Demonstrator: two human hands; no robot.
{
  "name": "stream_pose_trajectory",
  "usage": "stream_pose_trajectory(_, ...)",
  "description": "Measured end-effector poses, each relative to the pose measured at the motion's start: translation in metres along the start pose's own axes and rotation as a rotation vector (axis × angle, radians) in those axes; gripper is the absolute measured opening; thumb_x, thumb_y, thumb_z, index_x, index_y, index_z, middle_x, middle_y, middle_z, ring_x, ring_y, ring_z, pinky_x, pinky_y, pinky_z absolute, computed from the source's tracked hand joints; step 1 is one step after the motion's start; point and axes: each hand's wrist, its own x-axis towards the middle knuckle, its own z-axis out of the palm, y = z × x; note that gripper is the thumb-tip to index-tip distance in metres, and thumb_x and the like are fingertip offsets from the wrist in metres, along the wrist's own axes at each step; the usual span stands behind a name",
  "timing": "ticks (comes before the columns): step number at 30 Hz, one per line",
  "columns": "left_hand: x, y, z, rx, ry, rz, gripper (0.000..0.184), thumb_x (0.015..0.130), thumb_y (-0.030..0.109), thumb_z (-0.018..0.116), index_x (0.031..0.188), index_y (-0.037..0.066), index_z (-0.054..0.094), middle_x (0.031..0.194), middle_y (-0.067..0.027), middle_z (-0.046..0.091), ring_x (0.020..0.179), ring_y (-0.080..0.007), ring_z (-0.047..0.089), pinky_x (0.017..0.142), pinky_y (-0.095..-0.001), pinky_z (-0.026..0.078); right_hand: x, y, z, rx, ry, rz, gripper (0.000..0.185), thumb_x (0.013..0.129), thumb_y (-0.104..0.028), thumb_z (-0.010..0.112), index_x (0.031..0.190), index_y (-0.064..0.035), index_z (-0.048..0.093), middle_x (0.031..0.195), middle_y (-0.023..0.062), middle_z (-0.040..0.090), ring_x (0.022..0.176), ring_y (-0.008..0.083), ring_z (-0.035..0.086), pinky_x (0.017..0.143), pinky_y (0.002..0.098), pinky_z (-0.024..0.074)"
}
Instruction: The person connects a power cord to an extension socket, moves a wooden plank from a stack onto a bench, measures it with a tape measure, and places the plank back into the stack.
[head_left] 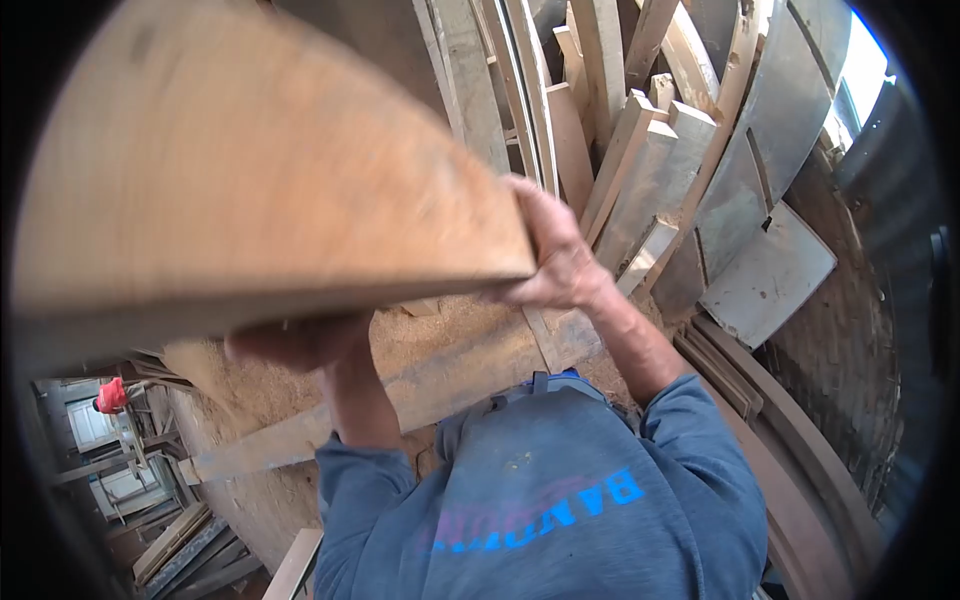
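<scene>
A large wooden plank (270, 170) fills the upper left of the head view, held up close to the camera and partly blurred. My right hand (550, 245) grips its narrow right end, fingers wrapped around the edge. Beneath the plank, my left hand (300, 342) supports its underside; the fingers there are mostly hidden and smeared. Below the hands, sawdust (430, 340) lies over the floor, with a flat board (430, 390) running across it.
Several timber offcuts (640, 160) lean upright at the upper right, beside a grey slotted panel (765, 130). A pale square sheet (775, 275) rests near the brick wall (840, 330). Long boards (790, 450) lie at the right. A person in red (111, 396) is far off at the left.
</scene>
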Motion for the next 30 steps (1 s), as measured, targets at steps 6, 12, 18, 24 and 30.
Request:
stream_pose_trajectory(6,0.04,-0.073,-0.075,-0.031,-0.134,-0.26,0.08,0.083,0.06,0.054,0.14,0.011,0.027,0.135,-0.006,0.037,0.127,-0.0193,0.034,0.106,-0.0382,0.03,0.003,0.023,-0.058,-0.257,0.179,-0.024,0.096,0.06,-0.04,0.083,0.131,0.003,0.036,0.117,0.0206,0.053,0.11,0.0305,0.054,0.095,0.0403,0.0421)
stream_pose_trajectory(12,0.071,-0.121,-0.045,0.836,0.197,-0.445,0.102,0.073,0.063,0.065,0.138,-0.002,0.021,0.137,-0.0168,0.033,0.128,-0.024,0.032,0.105,-0.0368,0.029,-0.001,0.043,-0.086,-0.309,0.105,0.334,0.094,0.068,-0.043,0.076,0.136,0.0015,0.03,0.128,0.0219,0.045,0.124,0.0299,0.042,0.102,0.0409,0.0343)
stream_pose_trajectory(18,0.092,-0.112,-0.03,0.938,-0.049,-0.519,0.111,0.078,0.06,0.062,0.141,-0.009,0.002,0.147,-0.0255,0.016,0.137,-0.0316,0.018,0.111,-0.0379,0.015,0.036,-0.009,-0.083,0.024,0.382,-0.006,0.105,0.071,-0.063,0.065,0.142,0.0014,0.023,0.141,0.0182,0.033,0.129,0.0303,0.035,0.106,0.0425,0.0275)
stream_pose_trajectory(24,0.079,-0.123,-0.044,1.076,-0.156,-0.184,0.104,0.084,0.061,0.049,0.143,-0.006,-0.004,0.147,-0.0288,0.014,0.137,-0.0381,0.017,0.111,-0.0415,0.016,0.041,0.008,-0.089,-0.342,0.419,-0.039,0.09,0.072,-0.075,0.054,0.117,0.0034,0.053,0.12,0.0154,0.051,0.112,0.0269,0.048,0.093,0.0417,0.0386)
stream_pose_trajectory(30,0.069,-0.115,-0.033,0.985,-0.267,0.0,0.099,0.085,0.056,0.052,0.145,0.002,-0.004,0.14,-0.0287,0.031,0.128,-0.0401,0.036,0.104,-0.0444,0.031,0.009,0.019,-0.081,0.025,0.396,0.009,0.083,0.072,-0.064,0.066,0.124,-0.002,0.045,0.12,0.0077,0.05,0.112,0.0212,0.047,0.095,0.0379,0.0393)
